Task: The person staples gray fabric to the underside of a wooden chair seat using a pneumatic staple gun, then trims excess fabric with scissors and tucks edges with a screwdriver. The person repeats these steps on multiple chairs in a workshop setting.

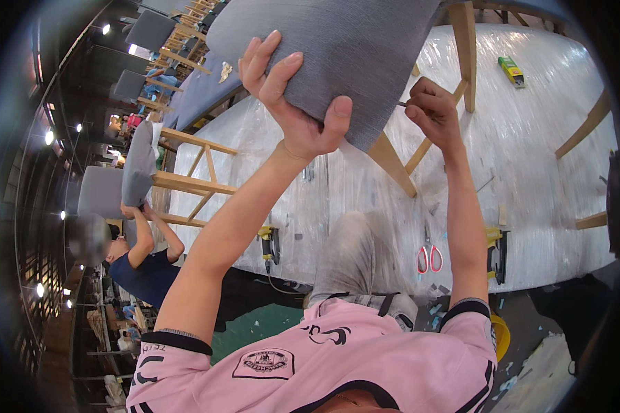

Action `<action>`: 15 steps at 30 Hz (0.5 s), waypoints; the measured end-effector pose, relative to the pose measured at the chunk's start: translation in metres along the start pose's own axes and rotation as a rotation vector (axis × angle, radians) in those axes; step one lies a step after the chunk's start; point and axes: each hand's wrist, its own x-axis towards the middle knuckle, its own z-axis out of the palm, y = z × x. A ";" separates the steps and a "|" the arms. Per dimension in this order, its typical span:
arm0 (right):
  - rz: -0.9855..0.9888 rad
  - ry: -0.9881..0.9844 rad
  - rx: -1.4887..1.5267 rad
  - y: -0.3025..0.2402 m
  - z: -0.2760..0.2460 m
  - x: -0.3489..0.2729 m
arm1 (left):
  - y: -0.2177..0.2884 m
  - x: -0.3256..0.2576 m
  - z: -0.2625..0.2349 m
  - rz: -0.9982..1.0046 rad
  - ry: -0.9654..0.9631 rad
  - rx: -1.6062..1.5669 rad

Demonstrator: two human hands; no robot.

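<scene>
A chair with grey upholstery (365, 62) and pale wooden legs (395, 165) lies tipped in front of me. My left hand (293, 103) grips a corner of its padded part, thumb and fingers spread across the grey fabric. Just right of the fabric edge, my right hand (434, 113) is closed in a pinch. From its fingertips a thin dark rod (401, 104) points left toward the chair; its exact kind is too small to make out.
Plastic wrap covers the work table (530, 144). On it lie red-handled scissors (429, 259), two yellow-and-black staple guns (269, 245) and a yellow-green box (511, 71). At left, a co-worker (141, 268) handles another grey chair (139, 162). More chairs (151, 31) stand beyond.
</scene>
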 end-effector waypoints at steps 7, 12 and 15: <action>-0.183 -0.108 -0.119 -0.019 -0.016 0.046 | -0.002 -0.001 0.001 0.017 0.026 -0.025; -0.294 -0.136 -0.323 -0.045 -0.035 0.063 | -0.003 0.000 0.003 0.027 0.034 -0.006; -0.289 -0.119 -0.437 -0.058 -0.040 0.061 | 0.000 -0.001 -0.002 0.019 -0.012 0.055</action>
